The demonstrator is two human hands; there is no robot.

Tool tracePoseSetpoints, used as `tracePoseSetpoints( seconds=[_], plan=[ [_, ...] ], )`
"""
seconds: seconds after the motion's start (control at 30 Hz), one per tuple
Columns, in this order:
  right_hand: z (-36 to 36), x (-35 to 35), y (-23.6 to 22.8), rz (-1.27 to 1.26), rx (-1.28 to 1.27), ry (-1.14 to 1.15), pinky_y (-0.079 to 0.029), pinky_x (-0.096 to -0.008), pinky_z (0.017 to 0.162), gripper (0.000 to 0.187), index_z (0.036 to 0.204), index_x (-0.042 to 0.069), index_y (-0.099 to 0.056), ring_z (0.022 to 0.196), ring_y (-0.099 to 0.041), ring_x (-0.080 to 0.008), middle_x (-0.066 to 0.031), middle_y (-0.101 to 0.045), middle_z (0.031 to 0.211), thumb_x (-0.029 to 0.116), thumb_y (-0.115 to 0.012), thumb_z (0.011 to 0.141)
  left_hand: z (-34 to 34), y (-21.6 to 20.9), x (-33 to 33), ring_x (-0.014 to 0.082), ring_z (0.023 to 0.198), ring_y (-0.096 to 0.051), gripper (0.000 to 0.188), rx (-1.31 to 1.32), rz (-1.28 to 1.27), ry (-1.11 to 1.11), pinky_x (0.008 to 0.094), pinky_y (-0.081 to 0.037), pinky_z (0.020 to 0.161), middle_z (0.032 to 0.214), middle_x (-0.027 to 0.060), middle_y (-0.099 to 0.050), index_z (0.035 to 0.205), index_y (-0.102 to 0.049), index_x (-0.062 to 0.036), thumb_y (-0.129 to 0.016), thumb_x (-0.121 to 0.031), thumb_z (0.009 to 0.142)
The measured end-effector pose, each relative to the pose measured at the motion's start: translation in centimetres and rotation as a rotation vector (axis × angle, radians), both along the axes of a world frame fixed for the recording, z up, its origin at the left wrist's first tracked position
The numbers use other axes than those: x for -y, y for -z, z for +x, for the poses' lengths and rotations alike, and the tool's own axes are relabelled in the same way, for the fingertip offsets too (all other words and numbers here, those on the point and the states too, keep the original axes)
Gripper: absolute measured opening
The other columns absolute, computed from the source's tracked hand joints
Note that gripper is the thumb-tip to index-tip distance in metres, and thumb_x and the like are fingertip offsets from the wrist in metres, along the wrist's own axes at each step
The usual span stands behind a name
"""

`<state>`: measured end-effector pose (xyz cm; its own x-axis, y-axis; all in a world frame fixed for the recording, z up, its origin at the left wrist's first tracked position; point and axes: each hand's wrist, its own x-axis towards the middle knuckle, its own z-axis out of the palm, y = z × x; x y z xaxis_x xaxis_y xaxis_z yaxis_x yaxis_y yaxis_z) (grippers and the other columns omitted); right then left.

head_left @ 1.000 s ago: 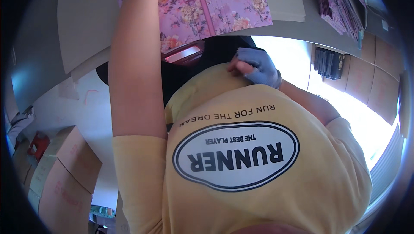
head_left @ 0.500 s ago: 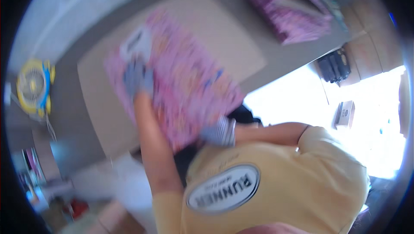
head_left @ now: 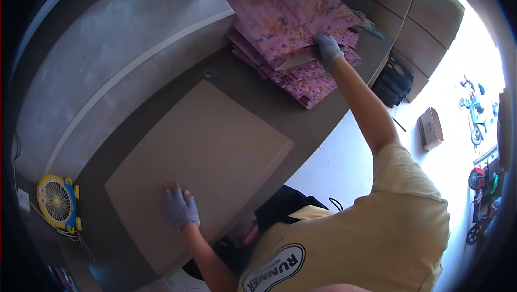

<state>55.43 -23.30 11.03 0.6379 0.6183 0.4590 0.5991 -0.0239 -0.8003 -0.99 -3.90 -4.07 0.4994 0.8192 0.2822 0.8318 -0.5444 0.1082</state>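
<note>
My right hand (head_left: 327, 49), in a grey glove, reaches to the far right and grips the near edge of a flat, pink floral paper bag (head_left: 285, 14). That bag is tilted over a stack of similar pink bags (head_left: 309, 90); its far end is blurred, with a pale patch on it. Where the near edge gapes, a whitish inside shows. My left hand (head_left: 180, 208), gloved with bare fingertips, lies spread on a brown cardboard sheet (head_left: 215, 136) and holds nothing.
A yellow and blue fan (head_left: 56, 201) stands at the far left by the wall. Black folded items (head_left: 393, 82) and cardboard boxes (head_left: 423, 22) are beyond the table's right end. An open carton (head_left: 431, 129) sits on the bright floor.
The pink bag has gone from the cardboard sheet to above the stack at the far right, carried by my right hand. My left hand has come off it onto the bare cardboard.
</note>
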Motion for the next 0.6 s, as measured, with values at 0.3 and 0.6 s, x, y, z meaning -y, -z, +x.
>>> tracePoseSetpoints(
  seconds=[0.3, 0.6],
  plan=[
    [-2.7, -1.5, 7.1, -0.342, 0.256, 0.430, -0.047, -0.0395, 0.072, 0.023, 0.104, 0.009, -0.056, 0.089, -0.058, -0.0296, -0.0123, -0.059, 0.099, 0.024, -0.057, 0.086, -0.4, 0.1, 1.9, 0.0378, 0.129, -0.039, 0.046, 0.085, -0.011, 0.089, 0.0497, -0.032, 0.106, 0.141, 0.0154, -0.042, 0.129, -0.053, -0.0119, -0.049, -0.038, 0.092],
    [-20.8, -11.5, 10.1, -0.731, 0.397, 0.096, -0.046, -0.0431, 0.093, 0.043, 0.119, 0.010, -0.058, 0.115, -0.052, -0.0356, -0.0150, -0.053, 0.125, 0.036, -0.058, 0.084, 0.3, 0.0, 0.8, 0.0354, 0.127, -0.041, 0.042, 0.079, 0.057, 0.127, 0.0490, -0.034, 0.103, 0.134, 0.0149, -0.048, 0.122, -0.057, -0.0125, -0.054, -0.037, 0.087]
  ],
)
